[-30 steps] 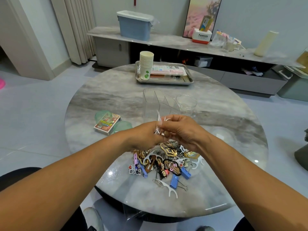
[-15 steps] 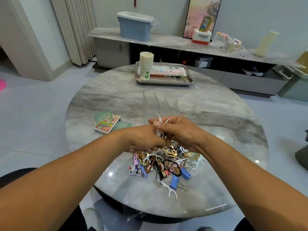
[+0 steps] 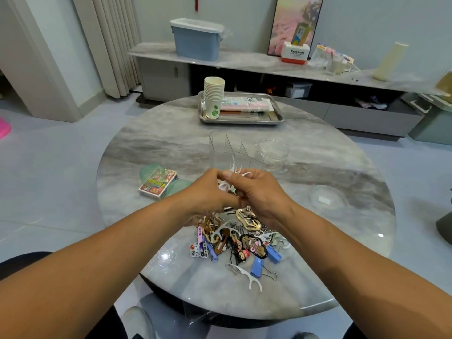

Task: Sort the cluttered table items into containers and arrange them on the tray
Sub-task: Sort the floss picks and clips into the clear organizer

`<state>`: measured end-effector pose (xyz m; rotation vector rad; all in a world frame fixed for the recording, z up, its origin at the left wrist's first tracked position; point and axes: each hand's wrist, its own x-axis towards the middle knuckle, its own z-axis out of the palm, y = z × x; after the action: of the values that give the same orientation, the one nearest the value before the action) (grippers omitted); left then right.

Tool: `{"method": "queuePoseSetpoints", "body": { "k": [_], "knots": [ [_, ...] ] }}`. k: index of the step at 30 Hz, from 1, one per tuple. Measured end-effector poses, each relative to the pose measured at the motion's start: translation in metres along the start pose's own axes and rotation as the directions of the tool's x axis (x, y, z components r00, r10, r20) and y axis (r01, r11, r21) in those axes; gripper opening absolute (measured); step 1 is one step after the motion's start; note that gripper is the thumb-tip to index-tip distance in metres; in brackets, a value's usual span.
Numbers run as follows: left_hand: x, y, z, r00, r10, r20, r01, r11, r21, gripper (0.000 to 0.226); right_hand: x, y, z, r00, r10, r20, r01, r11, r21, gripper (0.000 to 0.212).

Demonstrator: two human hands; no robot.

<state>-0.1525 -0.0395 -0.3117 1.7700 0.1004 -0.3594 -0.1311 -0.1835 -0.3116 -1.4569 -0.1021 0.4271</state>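
Clear divided holder (image 3: 230, 152) and jar (image 3: 273, 152) stand just beyond hands

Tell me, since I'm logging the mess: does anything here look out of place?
Yes. Hair clips, floss picks and blue binder clips lie in one mixed heap near the table's front edge, unsorted. One floss pick lies apart, nearer that edge.

blue lidded bin (image 3: 197, 40) on long sideboard (image 3: 247, 61), framed picture (image 3: 297, 23), pleated curtain (image 3: 111, 42), pink object (image 3: 4, 127) on floor
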Motion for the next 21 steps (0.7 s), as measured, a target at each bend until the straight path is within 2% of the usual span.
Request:
{"method": "queuePoseSetpoints", "body": {
  "k": [2, 4, 7, 10, 12, 14, 19, 21],
  "knots": [
    [-0.001, 0.006, -0.010, 1.000, -0.021, -0.009, 0.021, 1.000, 0.001, 0.077, 0.003, -0.005, -0.004, 0.996, 0.061, -0.064, -0.056, 0.995, 0.083, 0.031],
    [-0.003, 0.014, -0.025, 1.000, -0.014, -0.015, 0.015, 0.997, 0.077, 0.091, 0.007, -0.008, -0.009, 0.984, 0.116, -0.133, -0.094, 0.982, 0.162, 0.035],
    [-0.005, 0.017, -0.056, 0.987, 0.063, -0.148, -0.005, 0.932, 0.362, 0.107, 0.010, -0.011, -0.020, 0.970, 0.171, -0.172, -0.118, 0.953, 0.281, 0.028],
    [-0.005, 0.009, -0.078, 0.974, 0.000, -0.226, 0.132, 0.811, 0.570, 0.111, 0.011, -0.012, -0.027, 0.963, 0.197, -0.184, -0.132, 0.940, 0.316, 0.036],
    [-0.003, -0.002, -0.078, 0.977, -0.080, -0.200, 0.194, 0.725, 0.661, 0.113, 0.012, -0.011, -0.026, 0.961, 0.203, -0.189, -0.135, 0.937, 0.323, 0.040],
    [0.000, -0.016, -0.073, 0.976, -0.082, -0.200, 0.204, 0.651, 0.731, 0.110, 0.012, -0.011, -0.023, 0.961, 0.204, -0.184, -0.133, 0.931, 0.339, 0.041],
    [0.004, -0.030, -0.071, 0.963, 0.015, -0.267, 0.212, 0.566, 0.796, 0.090, 0.012, -0.010, -0.022, 0.965, 0.193, -0.175, -0.126, 0.935, 0.332, 0.042],
    [0.003, -0.030, -0.070, 0.954, 0.090, -0.287, 0.211, 0.482, 0.850, 0.086, 0.011, -0.009, -0.022, 0.966, 0.189, -0.176, -0.125, 0.938, 0.322, 0.044]
  ]
}}
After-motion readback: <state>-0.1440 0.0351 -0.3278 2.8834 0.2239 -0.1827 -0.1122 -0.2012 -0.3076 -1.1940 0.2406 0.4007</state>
